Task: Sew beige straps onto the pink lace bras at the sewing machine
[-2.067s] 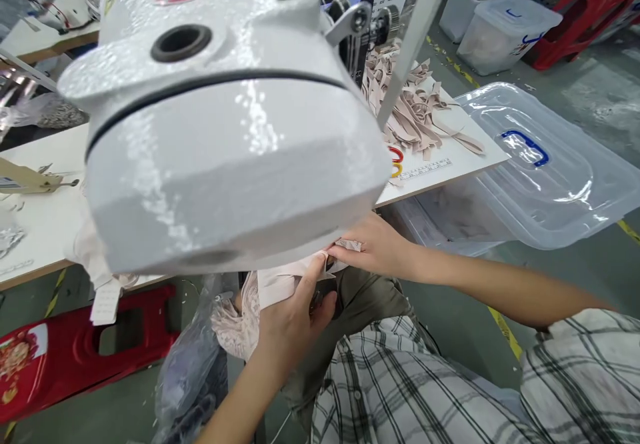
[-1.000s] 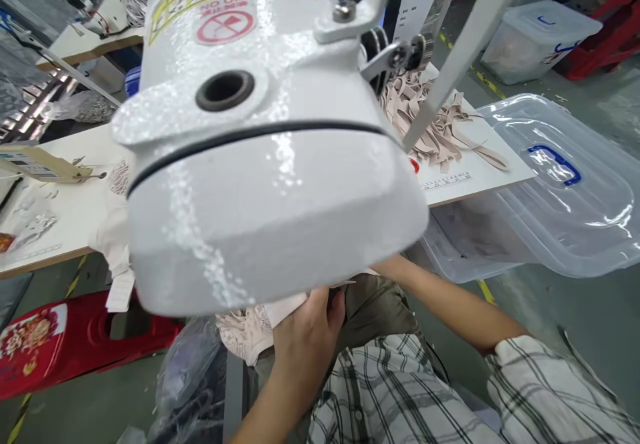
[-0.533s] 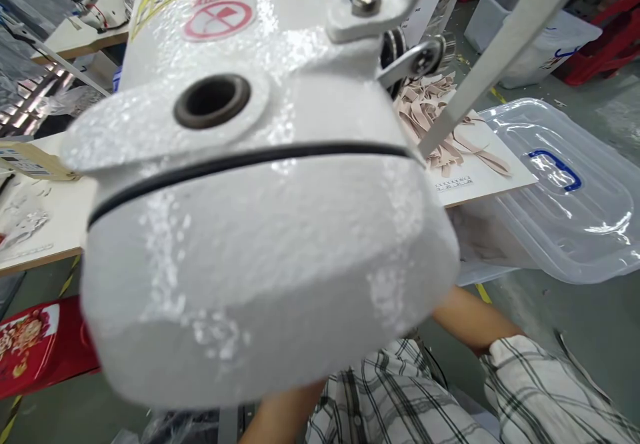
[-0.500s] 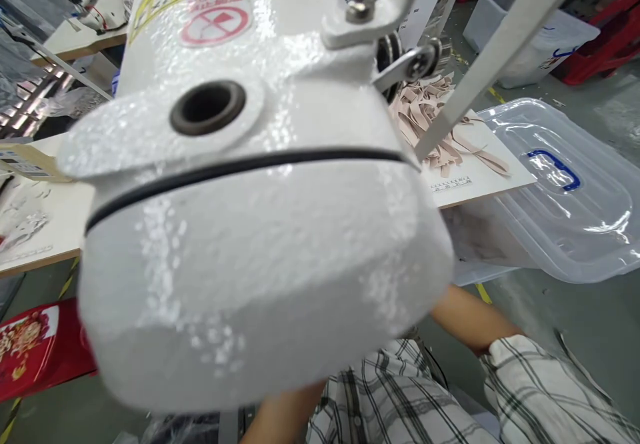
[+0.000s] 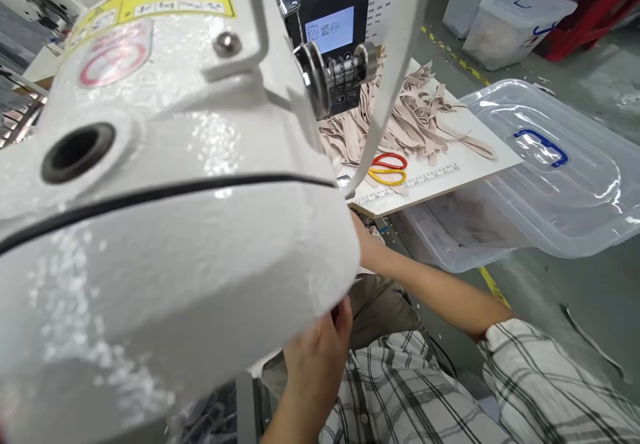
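The white sewing machine head (image 5: 165, 217) fills the left and middle of the view, close to the camera. My left hand (image 5: 320, 357) reaches up beneath its lower edge; only the back of the hand and the thumb show, the fingers are hidden. A sliver of pale fabric (image 5: 261, 365) shows beside that hand. My right forearm (image 5: 435, 291) runs from the plaid sleeve toward the machine. Of my right hand (image 5: 363, 241) only the wrist end shows, the rest being behind the machine head.
On the white table (image 5: 465, 164) lie a pile of beige strips (image 5: 405, 121) and scissors (image 5: 390, 167) with red and yellow handles. A control panel (image 5: 330, 31) glows behind. A clear plastic bin with a blue-handled lid (image 5: 540, 157) sits to the right; more bins (image 5: 515, 17) stand on the floor.
The view has swung so the machine head now sits further left, uncovering the panel and scissors. My left hand shows again under the machine; my right hand has gone behind it.
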